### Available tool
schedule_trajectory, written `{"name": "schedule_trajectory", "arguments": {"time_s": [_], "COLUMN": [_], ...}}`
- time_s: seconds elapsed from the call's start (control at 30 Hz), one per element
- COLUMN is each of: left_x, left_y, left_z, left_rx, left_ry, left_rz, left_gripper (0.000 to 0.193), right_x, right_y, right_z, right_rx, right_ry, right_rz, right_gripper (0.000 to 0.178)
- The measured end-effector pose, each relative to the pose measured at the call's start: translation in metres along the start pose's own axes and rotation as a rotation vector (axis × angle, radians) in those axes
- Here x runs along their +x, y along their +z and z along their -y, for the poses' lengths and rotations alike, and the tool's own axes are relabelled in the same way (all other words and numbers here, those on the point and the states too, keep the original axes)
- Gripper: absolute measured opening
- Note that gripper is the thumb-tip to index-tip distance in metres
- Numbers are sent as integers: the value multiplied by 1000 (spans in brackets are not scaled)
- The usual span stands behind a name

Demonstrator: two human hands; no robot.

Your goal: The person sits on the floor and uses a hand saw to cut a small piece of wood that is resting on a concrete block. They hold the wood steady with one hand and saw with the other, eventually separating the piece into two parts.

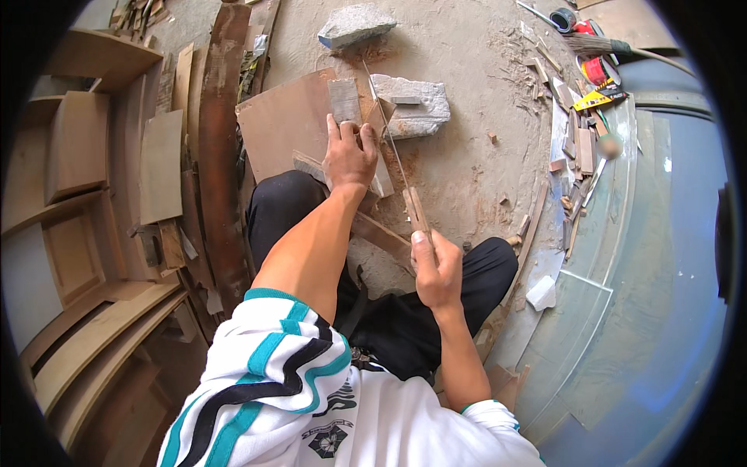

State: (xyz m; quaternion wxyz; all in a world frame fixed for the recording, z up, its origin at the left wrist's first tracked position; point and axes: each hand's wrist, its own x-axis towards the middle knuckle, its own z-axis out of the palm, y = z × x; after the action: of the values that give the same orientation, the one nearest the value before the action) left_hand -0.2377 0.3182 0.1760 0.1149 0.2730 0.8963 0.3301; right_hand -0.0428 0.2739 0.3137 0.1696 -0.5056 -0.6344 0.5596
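My right hand (437, 268) is closed around the wooden handle of a thin-bladed saw (398, 154). Its narrow metal blade, seen nearly edge-on, points away from me. The blade passes beside a greyish strip of wood (344, 100) and a small brown wood piece (377, 121). My left hand (352, 156) presses down on the greyish strip with bent fingers, just left of the blade, and hides its middle. Beneath it is a flat brown board (286, 117). Reddish sawdust lies on the floor around the blade.
A stone block (416, 107) with a small grey piece on top stands right of the blade; another stone (356, 26) is beyond. Wooden furniture parts (82, 148) and a long brown plank (222, 148) line the left. Glass sheets (622, 257), wood scraps (582, 152) and a broom (595, 45) are at the right.
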Motion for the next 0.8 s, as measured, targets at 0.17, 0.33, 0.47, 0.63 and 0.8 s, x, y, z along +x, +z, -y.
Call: {"name": "schedule_trajectory", "arguments": {"time_s": [0.17, 0.33, 0.47, 0.63, 0.8], "left_x": [-4, -7, -5, 2, -14], "left_y": [-1, -1, -12, -13, -15], "left_z": [3, 13, 4, 8, 17], "left_rx": [26, 122, 168, 148, 155], "left_ry": [-2, 201, 184, 92, 52], "left_rz": [29, -13, 170, 228, 214], "left_gripper": [36, 60, 80, 81, 82], "right_x": [5, 9, 22, 26, 6], "right_y": [2, 15, 7, 19, 24], "right_z": [-27, -50, -63, -76, -72], "right_rx": [199, 222, 173, 197, 122], "right_ry": [-4, -97, -88, -131, -171], "right_rz": [30, -5, 6, -6, -40], "right_gripper": [41, 41, 44, 46, 46]}}
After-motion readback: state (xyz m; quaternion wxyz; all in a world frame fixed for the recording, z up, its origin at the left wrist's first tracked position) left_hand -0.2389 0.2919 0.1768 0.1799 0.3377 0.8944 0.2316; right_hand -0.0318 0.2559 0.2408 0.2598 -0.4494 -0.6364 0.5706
